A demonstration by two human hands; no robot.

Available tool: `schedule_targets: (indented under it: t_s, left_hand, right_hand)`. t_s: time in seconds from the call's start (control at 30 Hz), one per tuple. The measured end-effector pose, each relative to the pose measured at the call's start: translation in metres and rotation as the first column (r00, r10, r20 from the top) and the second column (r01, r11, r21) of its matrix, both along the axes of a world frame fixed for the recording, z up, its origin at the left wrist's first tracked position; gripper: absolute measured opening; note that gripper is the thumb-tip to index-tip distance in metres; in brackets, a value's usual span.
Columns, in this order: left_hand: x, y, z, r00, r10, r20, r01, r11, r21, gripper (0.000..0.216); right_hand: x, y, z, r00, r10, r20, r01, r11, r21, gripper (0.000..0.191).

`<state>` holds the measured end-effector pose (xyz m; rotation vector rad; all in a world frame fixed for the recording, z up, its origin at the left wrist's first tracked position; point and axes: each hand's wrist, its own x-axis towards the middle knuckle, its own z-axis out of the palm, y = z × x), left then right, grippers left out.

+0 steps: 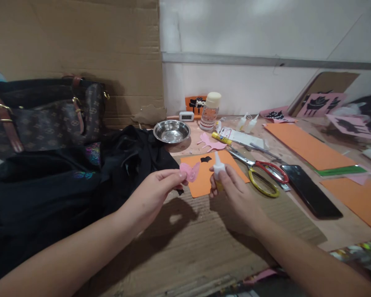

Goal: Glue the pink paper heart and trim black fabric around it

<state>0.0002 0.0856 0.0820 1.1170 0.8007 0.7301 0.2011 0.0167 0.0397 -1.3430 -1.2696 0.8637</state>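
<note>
Corrugated cardboard (185, 247) lies bare under both my forearms, the widest free room I see. My left hand (156, 187) pinches a pink paper cutout (190, 170); my right hand (235, 192) grips a small white glue bottle (218, 167) upright, just above the orange sheet (199, 185). Behind, a steel bowl (171, 131) shows only bare metal (black cloth (126, 156) crowds its left edge); scissors (259, 173) lie close on the right.

Left hand (156, 190) pinches pink cutout (189, 170) – right hand (235, 194) grips glue bottle (218, 166), nozzle up. Beneath: orange sheet (204, 181) on counter (185, 243). Scissors (259, 173), phone (311, 189) to right; steel bowl (171, 131) behind.
</note>
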Motion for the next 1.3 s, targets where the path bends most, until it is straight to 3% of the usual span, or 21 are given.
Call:
schedule_targets:
  t_s: [0.17,0.27,0.37,0.47,0.97,1.3]
  left_hand:
    - [0.002,0.003,-0.002,0.998,0.058,-0.028,-0.058,0.998,-0.001,0.026]
    - [0.002,0.002,-0.002,0.999,0.051,-0.011,-0.051,0.999,-0.02,0.026]
    - [0.0,-0.002,0.0,0.999,0.034,0.026,-0.034,0.999,-0.02,0.026]
    - [0.0,-0.005,0.0,1.0,0.013,0.028,-0.013,1.0,0.002,0.028]
    - [-0.004,-0.004,-0.01,0.999,-0.039,0.003,0.039,0.998,0.054,0.025]
    - [-0.007,-0.004,-0.008,0.999,-0.028,0.037,0.017,0.961,0.277,0.015]
  right_hand:
    - [0.004,-0.009,-0.001,0.999,-0.053,0.014,0.05,0.987,0.155,0.032]
    - [0.001,-0.017,-0.005,0.982,0.008,0.188,-0.038,0.987,0.158,0.026]
    - [-0.002,-0.019,-0.006,0.907,0.076,0.414,-0.133,0.985,0.11,0.022]
    - [-0.004,-0.018,-0.005,0.865,0.106,0.491,-0.179,0.978,0.106,0.023]
    - [-0.002,-0.015,-0.008,0.88,0.104,0.464,-0.169,0.98,0.102,0.023]
    - [-0.004,-0.018,-0.006,0.897,0.097,0.432,-0.153,0.984,0.096,0.021]
